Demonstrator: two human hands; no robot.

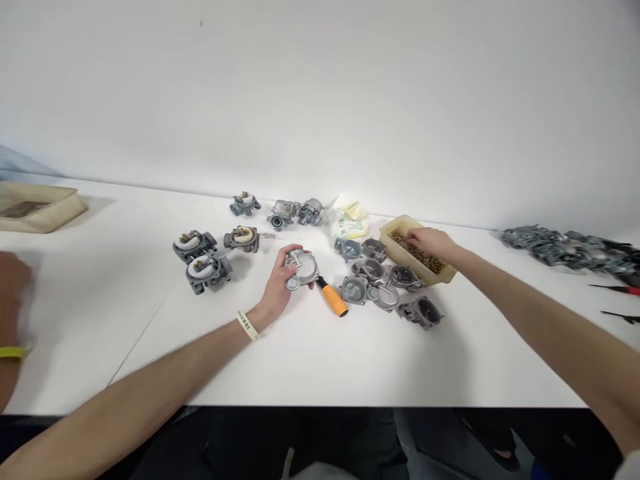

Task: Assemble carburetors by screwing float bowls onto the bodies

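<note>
My left hand (280, 283), with a pale band at the wrist, is wrapped round a grey metal carburetor (305, 265) near the middle of the table. An orange-handled screwdriver (333, 300) lies just right of it, its front end by the carburetor. My right hand (431, 241) reaches into a cream tray (407, 257) of small brass-coloured screws (434, 264). Its fingers are pressed together among the screws; what they hold, if anything, is too small to make out. Several open metal bowls (354, 290) lie between the screwdriver and the tray.
Carburetors with white floats (205, 268) stand at the left, more (284, 213) near the wall beside a plastic bag (350, 223). Grey parts (570, 250) are heaped at the right, near red-handled tools (630, 290). At far left are a tray (63, 207) and another person's blurred hand (13, 287).
</note>
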